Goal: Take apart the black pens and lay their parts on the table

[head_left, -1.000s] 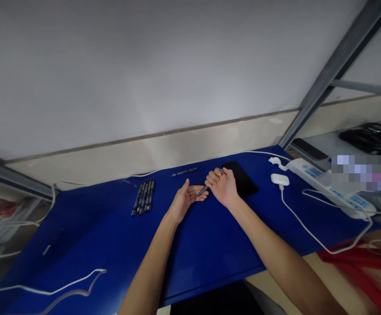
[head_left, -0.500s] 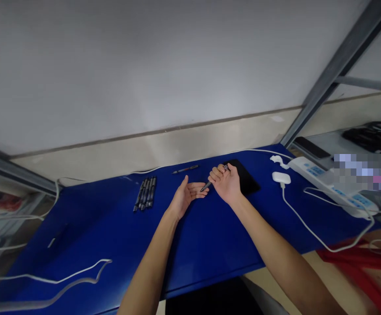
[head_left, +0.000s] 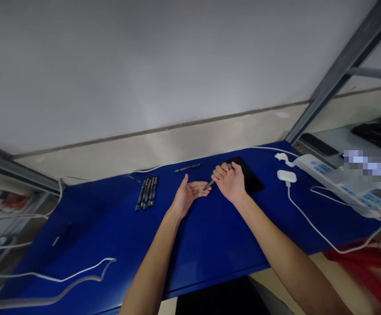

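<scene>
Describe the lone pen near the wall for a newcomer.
On the blue desk, find the edge beside the wall. Beyond the left hand lies a slim pen. Unlike the pens grouped at its left, it lies alone, roughly parallel to the wall.

Glossy blue tabletop (head_left: pixel 210 236), lower frame: slim dark pens (head_left: pixel 146 193) left of centre; flat black slab (head_left: pixel 252 177), small white rounded case (head_left: pixel 287 176) right.

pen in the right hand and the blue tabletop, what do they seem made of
The pen: probably plastic, going by its grey barrel and dark tip, though too small to judge the finish. The blue tabletop: smooth and semi-gloss, shown by its soft reflections; perhaps painted or laminated.
</scene>
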Demonstrator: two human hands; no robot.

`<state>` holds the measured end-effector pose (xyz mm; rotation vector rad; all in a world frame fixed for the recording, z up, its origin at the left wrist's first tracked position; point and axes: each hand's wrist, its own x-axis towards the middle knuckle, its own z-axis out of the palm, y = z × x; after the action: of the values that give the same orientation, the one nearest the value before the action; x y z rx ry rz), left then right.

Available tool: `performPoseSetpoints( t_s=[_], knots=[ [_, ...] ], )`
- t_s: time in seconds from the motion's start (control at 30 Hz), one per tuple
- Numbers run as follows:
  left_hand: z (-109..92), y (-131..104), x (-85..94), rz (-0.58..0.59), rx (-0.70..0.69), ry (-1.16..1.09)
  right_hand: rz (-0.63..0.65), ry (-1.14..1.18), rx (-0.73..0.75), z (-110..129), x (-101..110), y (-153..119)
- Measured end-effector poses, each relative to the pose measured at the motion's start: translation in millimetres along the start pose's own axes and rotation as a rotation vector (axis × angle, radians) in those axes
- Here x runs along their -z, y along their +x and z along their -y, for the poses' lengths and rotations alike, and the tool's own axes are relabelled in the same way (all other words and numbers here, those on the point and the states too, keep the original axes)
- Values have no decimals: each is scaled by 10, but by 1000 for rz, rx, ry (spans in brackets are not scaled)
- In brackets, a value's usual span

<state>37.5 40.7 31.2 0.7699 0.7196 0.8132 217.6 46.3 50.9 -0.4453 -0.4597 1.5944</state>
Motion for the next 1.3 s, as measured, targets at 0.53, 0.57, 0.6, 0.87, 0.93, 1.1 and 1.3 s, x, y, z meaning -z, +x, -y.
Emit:
performPoseSetpoints(
  t_s=[0.53,0.57,0.6,0.87,0.93,1.1,1.3],
  knots=[
    [16,18,26,6,6,-31,63,104,-98,13,-7,3],
    [18,20,27,5,7,-34,61,99,-95,13,-14,-4],
    [19,22,28,5,7,-36,58,97,-89,11,-20,-9],
    [9,13,28,-6,6,-51,65,80,-64,-11,-11,-4],
    [8,13,29,-13,6,-49,64,84,-60,-10,-4,0],
    [1,18,17,-21,5,-41,58,88,-56,-3,11,6],
    [-10,12,-11,-26,11,-45,60,92,-21,-12,26,12]
  ],
)
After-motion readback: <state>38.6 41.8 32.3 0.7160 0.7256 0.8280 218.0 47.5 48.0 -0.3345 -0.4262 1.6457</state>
